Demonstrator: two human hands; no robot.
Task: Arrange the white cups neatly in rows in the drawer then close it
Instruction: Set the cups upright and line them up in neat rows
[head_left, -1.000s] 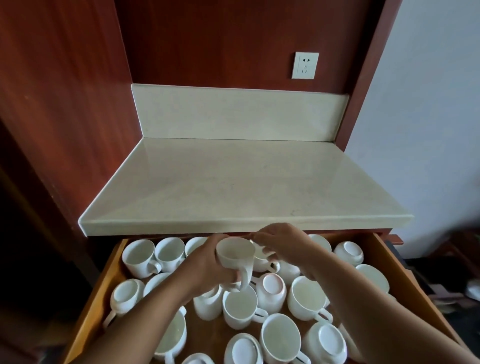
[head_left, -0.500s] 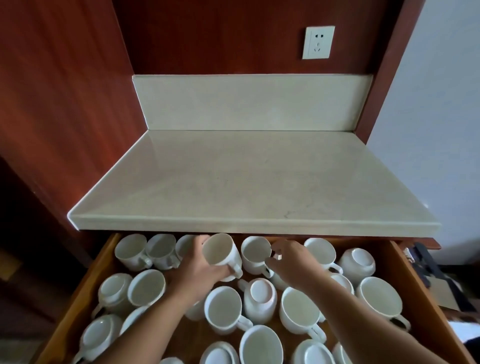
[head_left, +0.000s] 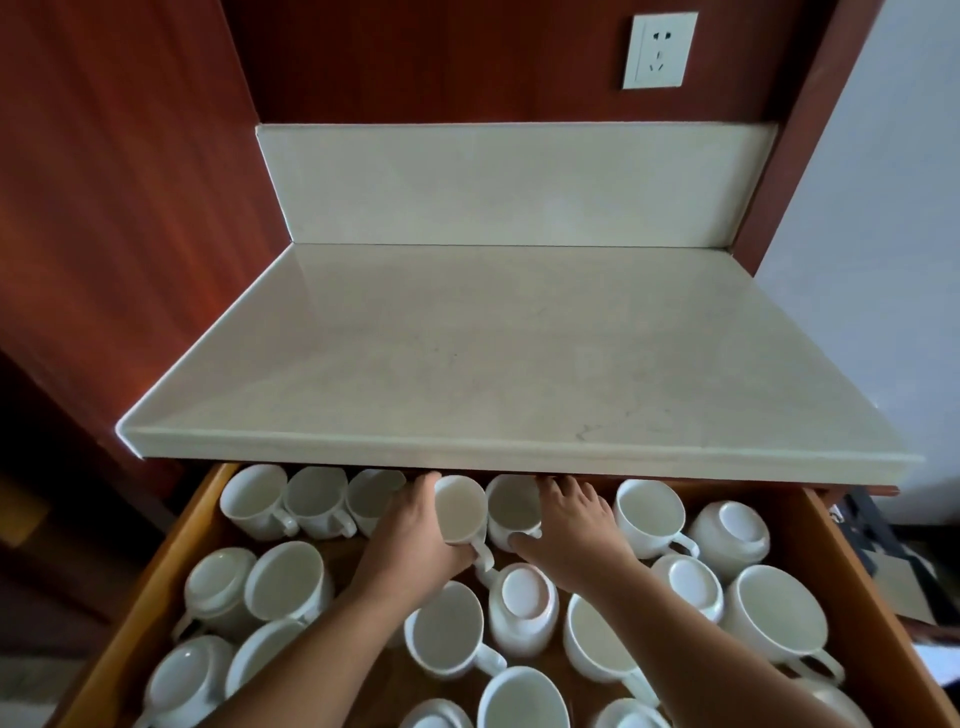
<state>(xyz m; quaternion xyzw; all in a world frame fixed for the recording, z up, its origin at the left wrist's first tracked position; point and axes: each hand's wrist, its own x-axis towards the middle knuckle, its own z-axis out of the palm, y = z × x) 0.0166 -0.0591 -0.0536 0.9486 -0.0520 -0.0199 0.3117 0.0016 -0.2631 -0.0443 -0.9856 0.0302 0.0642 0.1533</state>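
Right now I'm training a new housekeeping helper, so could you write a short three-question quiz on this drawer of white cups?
1. True or false: the orange-brown wooden drawer is already closed.
2. What does the left hand grip? A) a white ceramic cup in the back row B) a metal spoon C) a folded cloth
3. Fill in: the white handled cup just nearer than both hands stands ____.
Key: 1 false; 2 A; 3 upside down.
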